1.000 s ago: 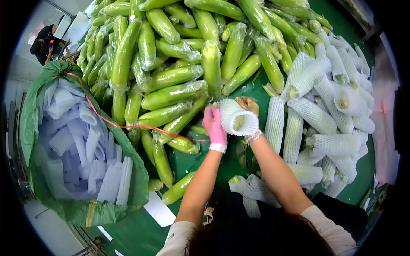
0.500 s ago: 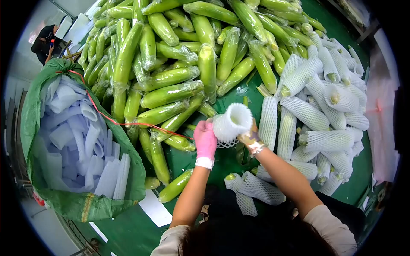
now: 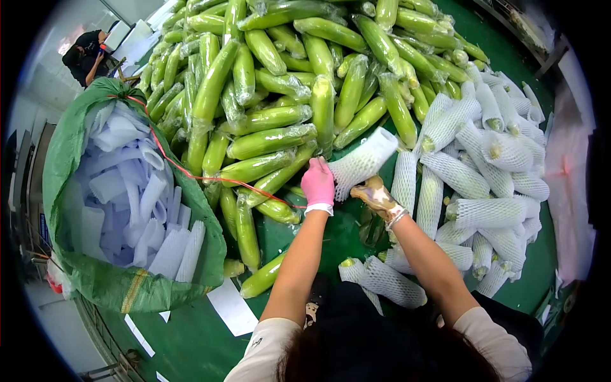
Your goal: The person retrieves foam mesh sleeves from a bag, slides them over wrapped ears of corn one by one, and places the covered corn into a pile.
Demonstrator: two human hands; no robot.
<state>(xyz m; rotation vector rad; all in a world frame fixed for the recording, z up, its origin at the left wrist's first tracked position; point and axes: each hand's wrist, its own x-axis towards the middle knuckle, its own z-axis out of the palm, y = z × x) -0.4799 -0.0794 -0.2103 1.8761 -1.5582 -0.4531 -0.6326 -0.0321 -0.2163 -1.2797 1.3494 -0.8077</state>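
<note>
A white foam net sleeve is tilted up to the right in front of me, its round end toward the pile. My left hand, in a pink glove, is closed on the sleeve's lower left side. Close beneath the sleeve is my right hand, in a brownish patterned glove, fingers partly spread and tips by its lower edge. Whether a vegetable is inside the sleeve, I cannot make out. Long green vegetables in clear film are heaped beyond my left hand. Sleeved vegetables lie to the right of my right hand.
A green woven sack full of loose foam sleeves stands at the left. A red string runs from it toward my left hand. White paper lies on the green table. Another person is at the far left.
The sleeve has swung from facing me to pointing up and right, and looks longer. My right hand has shifted down its side and its fingers have loosened. The view has turned slightly.
</note>
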